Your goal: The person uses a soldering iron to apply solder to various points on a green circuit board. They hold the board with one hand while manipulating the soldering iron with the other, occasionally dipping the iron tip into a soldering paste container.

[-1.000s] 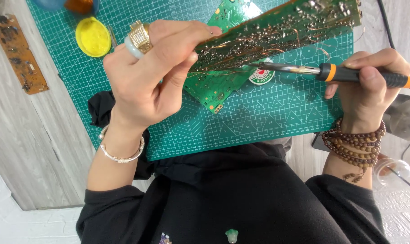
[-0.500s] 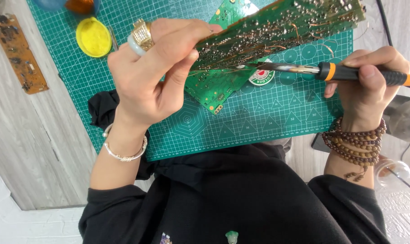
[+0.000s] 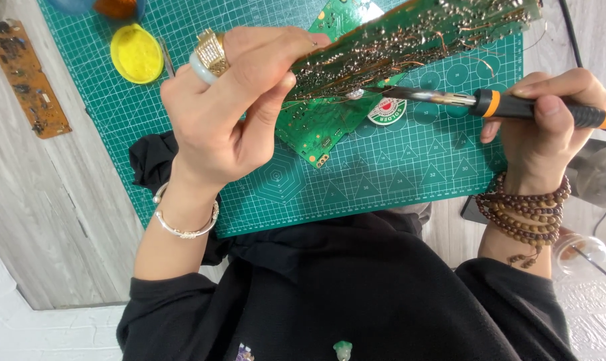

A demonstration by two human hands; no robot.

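Fingers, left hand (image 3: pixel 229 113): pinched on the near end of a wired circuit board (image 3: pixel 416 33), raised and tilted above the cutting mat (image 3: pixel 356 180).
Fingers, right hand (image 3: pixel 543 120): wrapped round a soldering iron (image 3: pixel 517 107), tip touching the board's underside.
Mat: second green board (image 3: pixel 316 127) lying flat beneath; yellow lid (image 3: pixel 136 53) at far left.
Tabletop (image 3: pixel 56 194): brown board (image 3: pixel 26 77) beside the mat.

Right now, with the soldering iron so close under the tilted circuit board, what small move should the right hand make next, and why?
Probably ease the soldering iron tip slightly up onto one joint. The left hand holds the circuit board tilted above the green cutting mat, solder side showing, and the tip sits right at the wired lower edge; whether it touches cannot be told. The right hand grips the handle.
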